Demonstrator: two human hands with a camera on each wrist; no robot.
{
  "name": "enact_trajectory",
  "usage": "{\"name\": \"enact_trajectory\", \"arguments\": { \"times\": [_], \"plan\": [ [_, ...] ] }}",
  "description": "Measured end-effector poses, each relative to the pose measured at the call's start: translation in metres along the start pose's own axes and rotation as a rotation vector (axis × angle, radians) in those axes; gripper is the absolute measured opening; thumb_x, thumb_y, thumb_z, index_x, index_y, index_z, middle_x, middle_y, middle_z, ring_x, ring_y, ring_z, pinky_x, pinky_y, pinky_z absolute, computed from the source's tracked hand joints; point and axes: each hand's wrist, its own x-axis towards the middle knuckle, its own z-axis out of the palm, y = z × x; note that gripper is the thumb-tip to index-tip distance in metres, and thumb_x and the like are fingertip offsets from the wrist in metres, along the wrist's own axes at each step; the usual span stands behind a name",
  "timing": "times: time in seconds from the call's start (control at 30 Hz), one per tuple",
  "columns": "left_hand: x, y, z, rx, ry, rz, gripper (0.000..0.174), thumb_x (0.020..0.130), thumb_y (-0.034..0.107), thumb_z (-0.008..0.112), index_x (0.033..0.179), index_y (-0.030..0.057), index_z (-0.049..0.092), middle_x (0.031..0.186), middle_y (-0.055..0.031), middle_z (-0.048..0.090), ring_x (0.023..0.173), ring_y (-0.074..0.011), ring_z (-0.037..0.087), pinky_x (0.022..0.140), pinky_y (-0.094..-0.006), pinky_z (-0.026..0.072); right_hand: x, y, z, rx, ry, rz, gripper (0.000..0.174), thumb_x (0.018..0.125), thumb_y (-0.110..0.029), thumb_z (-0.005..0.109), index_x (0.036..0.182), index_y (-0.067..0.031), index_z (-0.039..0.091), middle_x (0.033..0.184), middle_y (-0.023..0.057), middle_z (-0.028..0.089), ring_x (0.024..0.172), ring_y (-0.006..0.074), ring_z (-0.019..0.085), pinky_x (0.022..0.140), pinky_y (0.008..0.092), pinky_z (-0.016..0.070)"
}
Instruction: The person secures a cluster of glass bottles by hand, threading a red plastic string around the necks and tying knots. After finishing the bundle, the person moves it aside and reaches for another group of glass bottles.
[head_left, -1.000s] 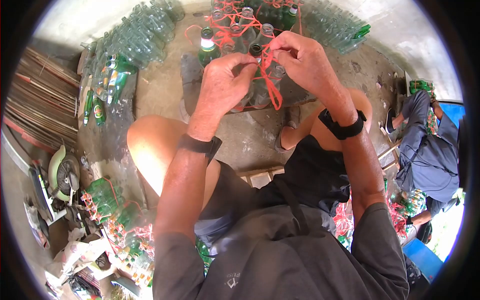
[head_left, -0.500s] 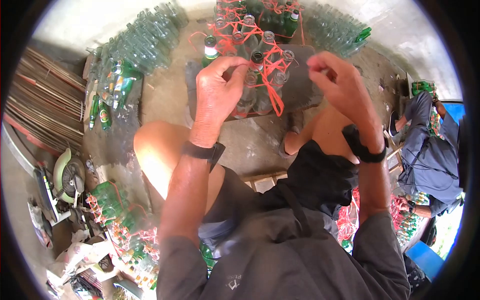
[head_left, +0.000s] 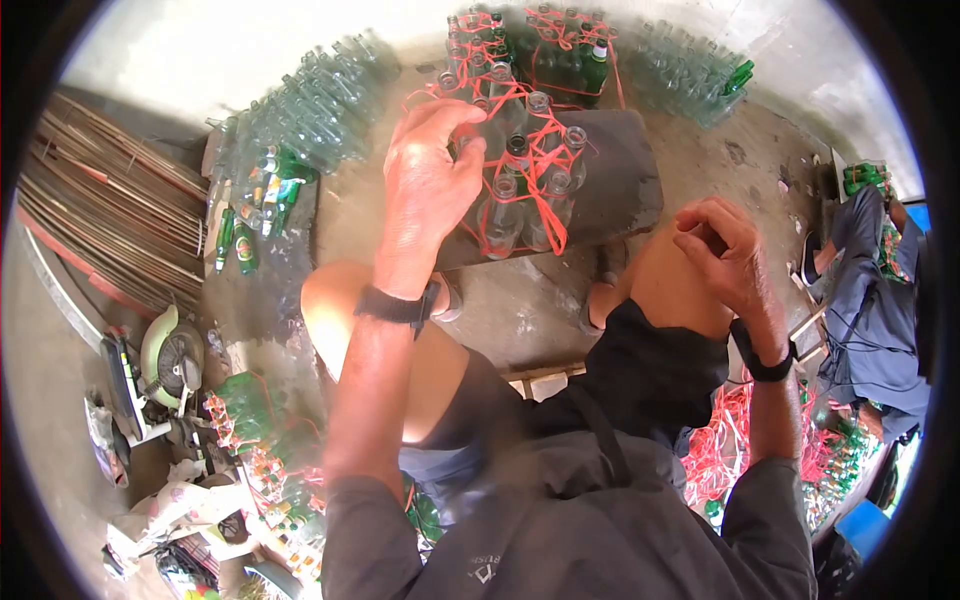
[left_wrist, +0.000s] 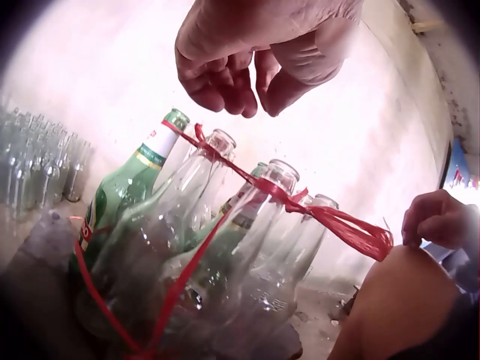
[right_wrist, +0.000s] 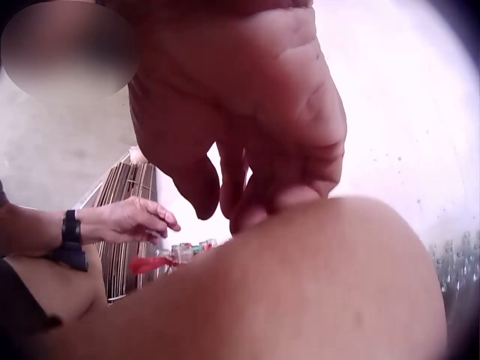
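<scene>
A bundle of glass bottles tied with red string stands on a dark board in front of my knees. My left hand hovers over the bundle's left side. In the left wrist view its fingers hang loosely curled just above a green bottle's neck, holding nothing. A flat loop of the red string sticks out to the right from the clear bottles. My right hand rests on my right knee, its curled fingertips touching the skin.
Rows of empty bottles line the left, and more stand at the back right. Another tied bundle stands behind the board. Loose red string lies by my right side. A seated person is at the right, and a fan at the left.
My right hand let go of the red string and dropped from the bundle to my right knee. The left hand stayed over the bottles and released its pinch.
</scene>
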Motion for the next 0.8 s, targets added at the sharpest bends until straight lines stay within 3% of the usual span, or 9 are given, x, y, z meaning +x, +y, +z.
{"name": "enact_trajectory", "arguments": {
  "times": [0.03,0.07,0.13,0.27,0.43,0.5,0.67,0.73,0.8],
  "plan": [
    [0.005,0.001,-0.001,0.131,-0.039,0.035,0.032,0.086,0.008,0.080,0.118,0.0118,0.079,0.132,-0.0089,0.073,0.116,-0.0272,0.070,0.097,-0.0396,0.0563,0.001,0.001,0.002,-0.040,0.048,-0.056,0.017,0.085,-0.006,0.079,0.100,-0.0023,0.072,0.088,0.0080,0.068,0.079,0.0233,0.065,0.073,0.0362,0.0518],
    [0.011,0.002,0.001,0.137,-0.038,0.044,0.032,0.086,0.008,0.080,0.118,0.0118,0.079,0.132,-0.0089,0.073,0.116,-0.0272,0.070,0.097,-0.0396,0.0563,0.002,0.000,0.002,-0.035,0.057,-0.058,0.017,0.085,-0.006,0.079,0.100,-0.0023,0.072,0.088,0.0080,0.068,0.079,0.0233,0.065,0.073,0.0362,0.0518],
    [0.023,0.002,0.005,0.168,-0.155,0.036,0.039,0.083,0.019,0.083,0.121,0.0126,0.078,0.141,-0.0126,0.068,0.129,-0.0327,0.063,0.108,-0.0435,0.0528,0.004,-0.001,0.002,-0.199,0.097,-0.302,0.019,0.079,-0.008,0.082,0.095,-0.0036,0.073,0.088,0.0089,0.069,0.083,0.0302,0.067,0.075,0.0398,0.0526],
    [0.044,0.002,0.014,0.199,-0.382,-0.013,0.051,0.081,0.031,0.085,0.128,0.0160,0.076,0.151,-0.0144,0.061,0.140,-0.0344,0.056,0.118,-0.0444,0.0450,0.004,-0.003,0.003,-0.212,0.093,-0.339,0.020,0.075,-0.009,0.084,0.091,-0.0042,0.073,0.089,0.0095,0.070,0.087,0.0336,0.068,0.078,0.0430,0.0529],
    [0.050,0.010,0.029,0.483,-0.658,-0.042,0.069,0.076,0.044,0.082,0.141,0.0243,0.070,0.165,-0.0147,0.048,0.151,-0.0444,0.043,0.129,-0.0597,0.0232,0.002,-0.001,0.009,-0.247,0.127,-0.324,0.019,0.076,-0.008,0.084,0.090,-0.0044,0.073,0.088,0.0102,0.070,0.089,0.0327,0.069,0.082,0.0443,0.0536],
    [0.057,0.009,0.030,0.456,-0.728,-0.084,0.074,0.072,0.044,0.084,0.142,0.0278,0.070,0.166,-0.0122,0.047,0.151,-0.0458,0.042,0.127,-0.0621,0.0262,0.002,-0.002,0.012,-0.223,0.156,-0.407,0.018,0.076,-0.007,0.083,0.090,-0.0042,0.072,0.089,0.0110,0.071,0.090,0.0324,0.069,0.083,0.0433,0.0538],
    [0.073,0.010,0.043,0.484,-0.805,-0.204,0.069,0.068,0.041,0.085,0.135,0.0291,0.075,0.157,-0.0053,0.056,0.146,-0.0416,0.048,0.123,-0.0640,0.0311,0.004,-0.004,0.013,-0.253,0.089,-0.304,0.017,0.079,-0.004,0.081,0.093,-0.0035,0.072,0.094,0.0107,0.072,0.091,0.0329,0.067,0.085,0.0425,0.0527],
    [0.074,0.015,0.045,0.546,-0.860,-0.155,0.067,0.071,0.035,0.084,0.135,0.0193,0.075,0.150,-0.0168,0.059,0.140,-0.0457,0.053,0.119,-0.0636,0.0341,0.005,-0.007,0.015,-0.248,0.088,-0.322,0.016,0.080,-0.003,0.081,0.093,-0.0033,0.072,0.094,0.0105,0.071,0.091,0.0330,0.067,0.085,0.0422,0.0525],
    [0.072,0.017,0.050,0.590,-0.834,-0.143,0.068,0.071,0.036,0.085,0.135,0.0159,0.075,0.150,-0.0186,0.059,0.140,-0.0468,0.052,0.119,-0.0649,0.0339,0.006,-0.007,0.016,-0.251,0.093,-0.330,0.016,0.081,-0.002,0.080,0.093,-0.0031,0.072,0.095,0.0104,0.071,0.092,0.0331,0.067,0.085,0.0420,0.0522]
  ]
}}
